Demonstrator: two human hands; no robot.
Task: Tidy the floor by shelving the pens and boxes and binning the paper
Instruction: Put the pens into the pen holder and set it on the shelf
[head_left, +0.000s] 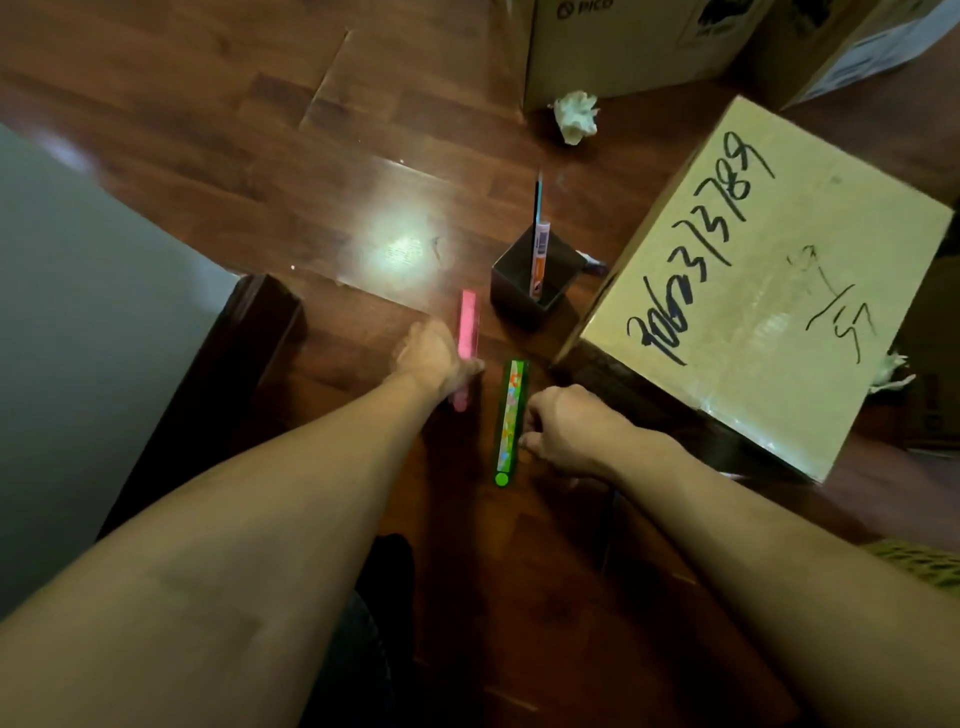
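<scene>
A pink pen box (468, 323) lies on the wooden floor, and my left hand (435, 357) is closed around its middle. Just right of it lies a green patterned pen box (510, 422); my right hand (566, 430) grips its right edge near the lower half. Beyond them stands a black square pen holder (524, 291) with a couple of pens (538, 244) in it. A crumpled white paper (575, 116) sits further back. A large cardboard box (769, 291) with black handwritten numbers is on the right.
More cardboard boxes (623, 47) stand at the back. Another scrap of white paper (891, 371) peeks out right of the large box. A dark wooden furniture edge (228, 358) and a grey surface (78, 312) fill the left.
</scene>
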